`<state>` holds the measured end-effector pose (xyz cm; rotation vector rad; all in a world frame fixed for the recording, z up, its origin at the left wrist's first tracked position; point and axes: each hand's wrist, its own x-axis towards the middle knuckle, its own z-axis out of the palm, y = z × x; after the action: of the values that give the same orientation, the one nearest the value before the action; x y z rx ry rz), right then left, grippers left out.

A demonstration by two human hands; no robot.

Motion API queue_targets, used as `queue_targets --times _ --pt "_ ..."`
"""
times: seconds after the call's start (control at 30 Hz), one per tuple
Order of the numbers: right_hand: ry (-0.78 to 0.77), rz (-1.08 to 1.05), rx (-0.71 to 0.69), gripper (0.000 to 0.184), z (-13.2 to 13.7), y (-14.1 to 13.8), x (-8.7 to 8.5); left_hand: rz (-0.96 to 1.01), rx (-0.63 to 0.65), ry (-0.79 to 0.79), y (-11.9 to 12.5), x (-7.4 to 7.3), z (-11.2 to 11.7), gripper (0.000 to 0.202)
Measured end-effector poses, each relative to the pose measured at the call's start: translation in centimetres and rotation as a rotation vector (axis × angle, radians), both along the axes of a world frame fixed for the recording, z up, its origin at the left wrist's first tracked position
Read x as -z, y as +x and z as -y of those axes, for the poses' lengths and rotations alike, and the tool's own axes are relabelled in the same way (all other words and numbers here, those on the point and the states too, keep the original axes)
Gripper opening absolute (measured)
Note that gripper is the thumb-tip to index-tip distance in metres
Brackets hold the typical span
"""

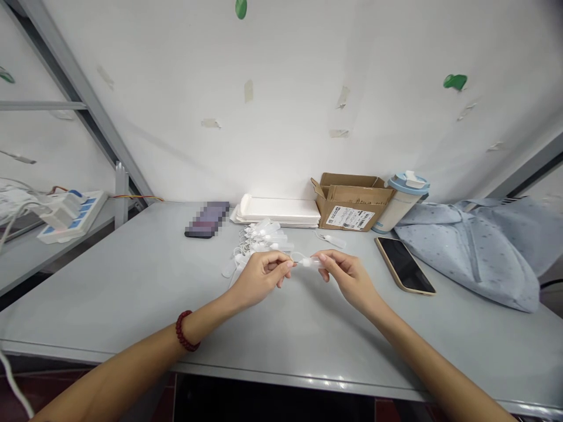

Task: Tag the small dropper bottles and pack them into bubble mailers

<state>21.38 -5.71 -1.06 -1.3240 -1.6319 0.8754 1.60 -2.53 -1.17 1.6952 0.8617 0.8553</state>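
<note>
Between my two hands is a small translucent squeeze bottle (313,263), lying sideways above the table. My right hand (347,276) pinches its body between thumb and fingers. From its left end a thin dark needle tip (296,262) runs to the pinched fingers of my left hand (263,276), and a thin white strap loops above it. Whether a cap sits inside the left fingertips is hidden. Just behind my left hand lies a pile of similar bottles (266,231) with white straps. One more bottle (333,241) lies apart, behind my right hand.
On the grey table (145,287) stand white stacked trays (281,211), an open cardboard box (358,202) and a lidded cup (400,202). A phone (407,266) and a pale blue cloth bag (475,252) lie right. Another phone (207,220) and a power strip (74,217) are left.
</note>
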Motion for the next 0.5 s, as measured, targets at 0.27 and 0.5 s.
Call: queue_targets --times 0.27,0.5 --pt "-0.024 -0.002 -0.025 0.035 0.32 -0.47 0.24 -0.061 -0.006 0.013 -0.05 0.20 0.45 0.021" --pt "-0.038 -0.006 -0.027 0.034 0.29 -0.59 0.71 -0.077 0.019 0.022 0.08 0.40 0.59 0.021"
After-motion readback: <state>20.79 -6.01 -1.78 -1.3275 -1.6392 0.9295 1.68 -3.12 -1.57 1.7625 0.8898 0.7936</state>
